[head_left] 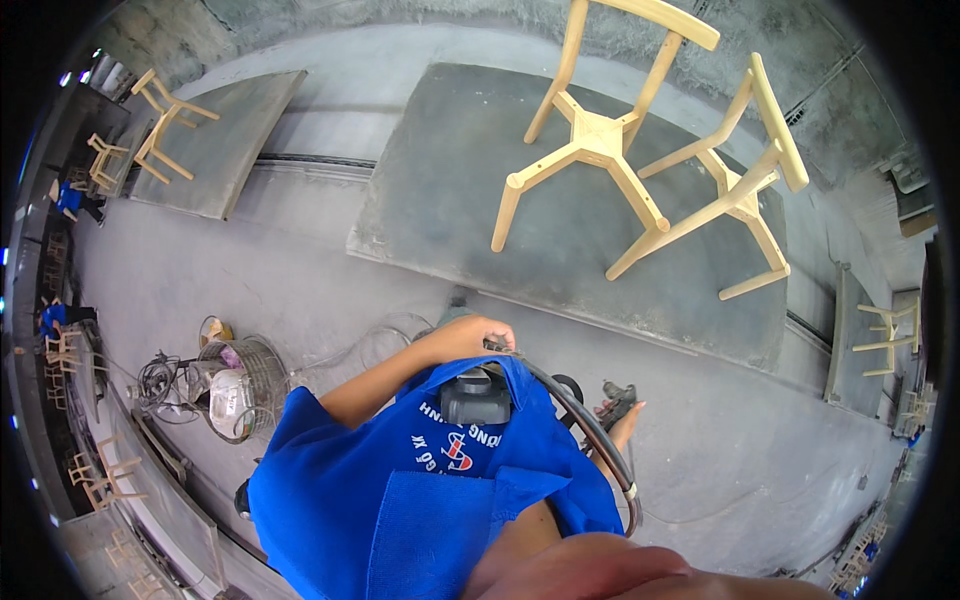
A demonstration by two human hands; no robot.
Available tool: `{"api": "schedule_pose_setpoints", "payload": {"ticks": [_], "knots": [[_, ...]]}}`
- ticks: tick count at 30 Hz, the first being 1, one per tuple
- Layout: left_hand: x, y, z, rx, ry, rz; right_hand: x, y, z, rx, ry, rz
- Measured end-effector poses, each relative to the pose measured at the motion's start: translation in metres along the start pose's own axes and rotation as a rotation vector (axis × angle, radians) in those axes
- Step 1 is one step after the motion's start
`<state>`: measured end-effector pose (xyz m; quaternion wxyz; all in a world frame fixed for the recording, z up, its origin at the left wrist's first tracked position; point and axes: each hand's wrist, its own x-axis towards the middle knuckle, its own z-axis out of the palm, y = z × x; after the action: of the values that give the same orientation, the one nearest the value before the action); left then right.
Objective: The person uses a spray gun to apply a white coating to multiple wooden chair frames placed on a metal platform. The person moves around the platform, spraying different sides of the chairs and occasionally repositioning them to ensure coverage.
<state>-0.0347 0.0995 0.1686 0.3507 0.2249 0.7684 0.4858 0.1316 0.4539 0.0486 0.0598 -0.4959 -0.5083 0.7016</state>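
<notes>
My left hand [482,332] is held in front of my chest with its fingers curled closed. It grips the upper end of a dark hose [592,425], though the exact spot under the fingers is partly hidden. This hose curves down past my chest to the right. My right hand [626,420] is closed on a small dark hand tool [619,398], whose exact kind I cannot make out. Beyond the hands, a pale wooden chair frame [598,135] without a seat stands on a low grey platform [440,190]. Beside it, a second chair frame [745,200] is tilted over.
To the left on the floor is a round wire basket [262,365] with a white container [230,400] and tangled cables [165,385]. Another platform [235,150] at the far left bears a chair frame [165,125]. People in blue [68,198] are along the left edge.
</notes>
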Motion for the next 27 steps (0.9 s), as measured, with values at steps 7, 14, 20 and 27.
{"api": "schedule_pose_setpoints", "payload": {"ticks": [7,14,20,27], "knots": [[0.022,-0.045,-0.072,-0.278,-0.048,-0.057,-0.020,-0.070,0.085,-0.302,0.108,-0.239],[0.049,-0.139,-0.165,-0.596,0.000,-0.022,-0.060,-0.279,0.282,-0.795,-0.048,-0.963],[0.074,-0.217,-0.179,-0.653,0.144,0.037,-0.097,-0.378,0.475,-1.372,0.212,-1.546],[0.071,-0.267,-0.200,-0.796,0.260,0.033,-0.055,-0.358,0.583,-1.654,0.244,-1.574]]}}
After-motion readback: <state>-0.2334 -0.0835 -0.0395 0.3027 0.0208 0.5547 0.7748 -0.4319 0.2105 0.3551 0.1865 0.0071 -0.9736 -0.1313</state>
